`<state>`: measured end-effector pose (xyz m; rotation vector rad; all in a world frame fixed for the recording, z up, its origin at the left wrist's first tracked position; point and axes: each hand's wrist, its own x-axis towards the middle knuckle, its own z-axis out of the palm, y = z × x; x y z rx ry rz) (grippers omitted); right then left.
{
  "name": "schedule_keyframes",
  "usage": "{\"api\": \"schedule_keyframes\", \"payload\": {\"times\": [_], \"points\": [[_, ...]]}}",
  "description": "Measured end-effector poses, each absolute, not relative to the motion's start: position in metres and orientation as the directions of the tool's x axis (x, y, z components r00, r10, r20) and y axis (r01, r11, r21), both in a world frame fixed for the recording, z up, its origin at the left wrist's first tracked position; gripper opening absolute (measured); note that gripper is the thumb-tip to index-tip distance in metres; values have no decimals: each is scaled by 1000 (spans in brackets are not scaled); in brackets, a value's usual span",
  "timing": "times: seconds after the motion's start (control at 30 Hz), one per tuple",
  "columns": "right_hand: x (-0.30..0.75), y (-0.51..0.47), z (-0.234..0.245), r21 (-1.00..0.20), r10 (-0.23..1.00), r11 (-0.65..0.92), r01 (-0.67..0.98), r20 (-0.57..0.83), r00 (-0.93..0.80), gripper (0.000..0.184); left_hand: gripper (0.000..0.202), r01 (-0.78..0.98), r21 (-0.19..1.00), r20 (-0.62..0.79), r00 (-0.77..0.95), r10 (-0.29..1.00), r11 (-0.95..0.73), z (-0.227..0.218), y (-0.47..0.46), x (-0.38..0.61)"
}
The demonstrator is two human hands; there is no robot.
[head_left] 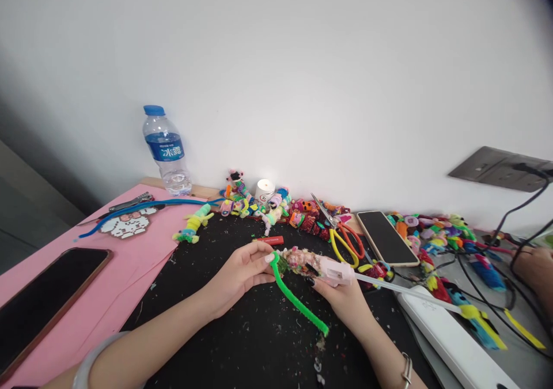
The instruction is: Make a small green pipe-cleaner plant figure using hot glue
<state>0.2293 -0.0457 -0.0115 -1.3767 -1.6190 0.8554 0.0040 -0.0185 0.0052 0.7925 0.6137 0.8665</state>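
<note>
My left hand [239, 275] pinches the top end of a green pipe cleaner [298, 302] against the tip of a glue gun [322, 267] whose body is covered in colourful decoration. My right hand [341, 297] grips that glue gun from below, fingers wrapped round it. A clear glue stick [401, 289] sticks out of its back toward the right. The green pipe cleaner trails down and right over the black mat [259, 343].
A water bottle [166, 151], a lit candle [264, 188], scissors [343, 236], a phone [386, 237] and piles of pipe-cleaner figures [276, 204] line the wall. A second phone [43, 299] lies on pink paper [129, 256]. A white power strip [449, 337], cables, and another person's hand [533, 268] are on the right.
</note>
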Motion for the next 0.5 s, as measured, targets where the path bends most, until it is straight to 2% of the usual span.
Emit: {"api": "schedule_keyframes", "payload": {"times": [0.27,0.5], "points": [[229,-47,-8,-899,981,174,403,193,8,33,13,-443,802,-151,498,854,400,3,-18,3],[231,-50,-10,-891,989,149,429,132,-69,28,16,-438,809,-152,488,860,392,3,-17,3]]}}
